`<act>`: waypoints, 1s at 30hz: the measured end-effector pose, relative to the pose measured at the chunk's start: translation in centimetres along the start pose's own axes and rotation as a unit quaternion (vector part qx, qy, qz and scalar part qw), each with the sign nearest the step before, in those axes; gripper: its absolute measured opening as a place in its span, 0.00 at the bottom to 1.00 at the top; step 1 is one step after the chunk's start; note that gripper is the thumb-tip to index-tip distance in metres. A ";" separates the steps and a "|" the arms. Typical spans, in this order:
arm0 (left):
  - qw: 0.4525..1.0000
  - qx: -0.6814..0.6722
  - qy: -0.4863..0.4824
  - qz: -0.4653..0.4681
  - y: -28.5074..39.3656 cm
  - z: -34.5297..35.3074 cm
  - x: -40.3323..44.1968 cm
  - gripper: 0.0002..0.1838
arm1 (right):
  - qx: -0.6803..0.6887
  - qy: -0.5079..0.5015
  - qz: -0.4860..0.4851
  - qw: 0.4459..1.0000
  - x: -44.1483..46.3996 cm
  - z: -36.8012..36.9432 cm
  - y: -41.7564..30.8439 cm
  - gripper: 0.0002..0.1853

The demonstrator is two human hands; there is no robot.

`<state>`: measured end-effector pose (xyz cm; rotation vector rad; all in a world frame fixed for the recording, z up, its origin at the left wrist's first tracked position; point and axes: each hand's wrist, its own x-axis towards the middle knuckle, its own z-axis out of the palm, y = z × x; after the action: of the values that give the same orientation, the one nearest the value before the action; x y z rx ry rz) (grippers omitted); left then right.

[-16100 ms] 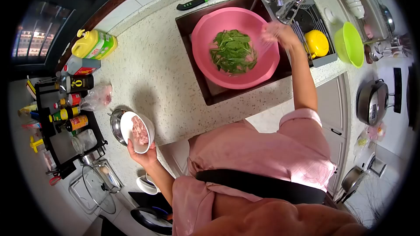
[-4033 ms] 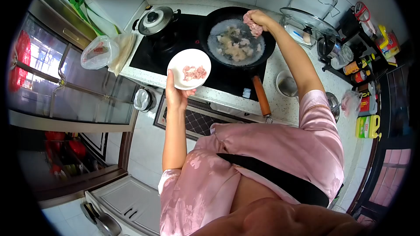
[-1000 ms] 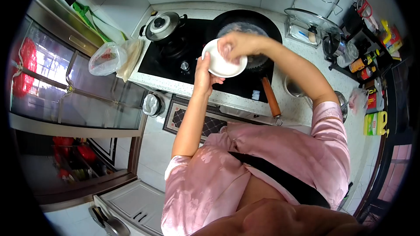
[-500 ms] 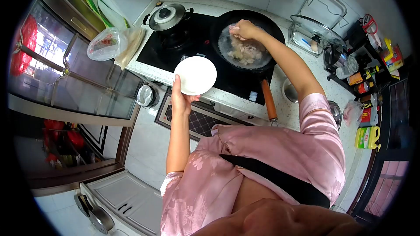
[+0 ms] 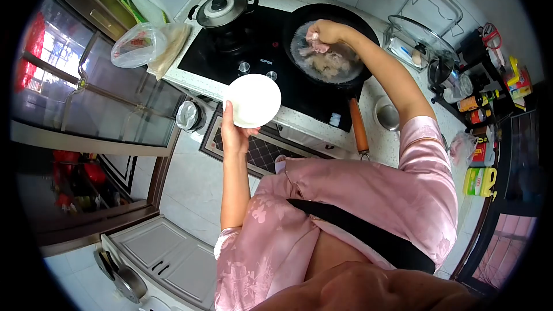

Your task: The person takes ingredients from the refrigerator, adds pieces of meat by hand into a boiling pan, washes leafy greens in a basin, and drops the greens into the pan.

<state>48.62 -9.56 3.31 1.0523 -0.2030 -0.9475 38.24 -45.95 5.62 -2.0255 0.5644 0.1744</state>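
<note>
My left hand (image 5: 236, 137) grips the rim of a white bowl (image 5: 252, 101), tilted so that its bare inside shows, in front of the stove's near edge. Over the black wok (image 5: 368, 33) my right hand (image 5: 326, 33) is closed on pieces of pink raw meat (image 5: 318, 45). Below that hand, paler meat pieces (image 5: 329, 64) lie in cloudy liquid inside the wok. The wok sits on the right part of the black cooktop (image 5: 262, 52), with its wooden handle (image 5: 358, 125) pointing toward me.
A lidded pot (image 5: 222, 10) stands on the cooktop's left. Plastic bags (image 5: 138, 46) hang over the left counter edge. Right of the wok are a cup (image 5: 386, 113), a glass lid (image 5: 423, 33), bottles (image 5: 471, 102) and a yellow-green jug (image 5: 481, 181).
The bowl held meat earlier and now shows none. My right hand has gone from the bowl to over the wok. Since the last frame the view has shifted slightly.
</note>
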 end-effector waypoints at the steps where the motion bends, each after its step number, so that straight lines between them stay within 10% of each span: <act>1: 1.000 0.001 -0.003 -0.004 0.1 0.1 -0.1 0.35 | 0.005 -0.004 0.034 0.999 -1.8 0.4 -1.0 0.11; 8: 0.999 -0.023 -0.047 0.008 0.6 0.7 -0.3 0.34 | -0.269 0.095 0.001 0.958 -6.7 -0.8 4.7 0.05; 11: 0.999 -0.019 -0.040 0.002 0.6 1.1 0.0 0.33 | -0.171 0.139 0.145 0.965 -8.3 -1.9 5.6 0.03; 22: 0.999 -0.014 -0.041 -0.018 0.7 0.6 0.5 0.32 | -0.158 0.338 0.219 0.902 -7.3 -5.4 7.1 0.06; 30: 1.000 -0.012 -0.001 -0.011 1.4 -1.2 0.0 0.32 | -0.206 0.358 0.138 0.900 -1.2 -5.2 5.7 0.17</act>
<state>50.09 -8.59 3.77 1.0337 -0.1820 -0.9698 33.97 -52.31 4.13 -2.3959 1.3748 -0.3341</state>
